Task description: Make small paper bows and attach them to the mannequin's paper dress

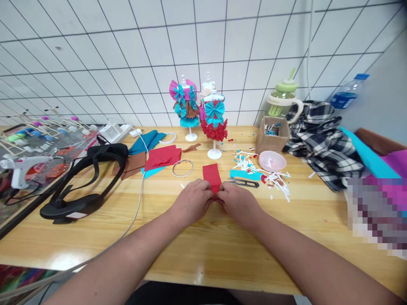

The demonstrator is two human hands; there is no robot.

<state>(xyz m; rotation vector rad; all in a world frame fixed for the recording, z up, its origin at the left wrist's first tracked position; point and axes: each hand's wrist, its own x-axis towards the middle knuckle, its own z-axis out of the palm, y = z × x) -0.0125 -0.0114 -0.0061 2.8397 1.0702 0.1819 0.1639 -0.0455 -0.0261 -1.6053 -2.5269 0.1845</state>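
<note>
A small strip of red crepe paper (pixel 212 174) lies on the wooden table, its near end pinched between both hands. My left hand (pixel 194 195) grips the left side of that end, with fingers curled in. On the right side, my right hand (pixel 239 202) is closed on the same end, the two hands almost meeting. The fingertips are partly hidden. Just beyond my right hand lie black thread snips (pixel 246 182) and a blue paper piece (pixel 241 174). Behind the strip stands a mini mannequin (pixel 215 116) dressed in red and blue ruffles and a bow.
A second dressed mannequin (pixel 187 103) stands at the back. Left are stacked paper sheets (pixel 163 156), a ring (pixel 182 168), a black headset (pixel 92 182), a glue gun (pixel 23 169) and a cable (pixel 140 199). Right are paper scraps (pixel 278 183), a pink bowl (pixel 272 161) and a cardboard box (pixel 272 142).
</note>
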